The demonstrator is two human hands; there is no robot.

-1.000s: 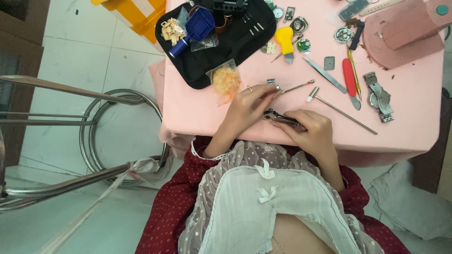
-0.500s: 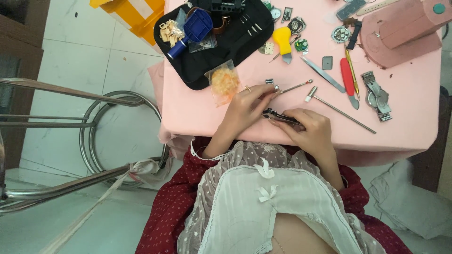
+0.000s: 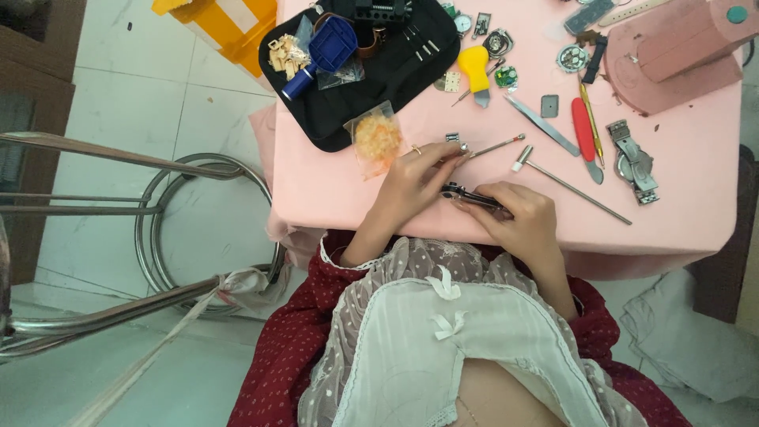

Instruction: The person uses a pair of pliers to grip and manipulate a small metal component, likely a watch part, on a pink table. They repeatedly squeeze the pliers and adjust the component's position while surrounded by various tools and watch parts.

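Both my hands rest at the near edge of a pink table [image 3: 332, 190]. My right hand [image 3: 522, 217] is closed around a dark metal watch band [image 3: 473, 196] lying flat on the cloth. My left hand [image 3: 411, 178], with a ring on one finger, pinches the band's left end with its thumb. Its fingertips stretch out to a thin metal pin tool [image 3: 496, 147] and a small metal link [image 3: 452, 137].
A black tool mat [image 3: 395, 75] holds a blue tool [image 3: 320, 54] and small parts. A small bag of orange bits [image 3: 377, 138], a yellow-handled tool [image 3: 475, 69], tweezers [image 3: 544, 125], a red-handled tool [image 3: 583, 133], a small hammer [image 3: 569, 183], watch parts and a pink block [image 3: 672, 51] lie around. A metal stool frame [image 3: 158, 229] stands left.
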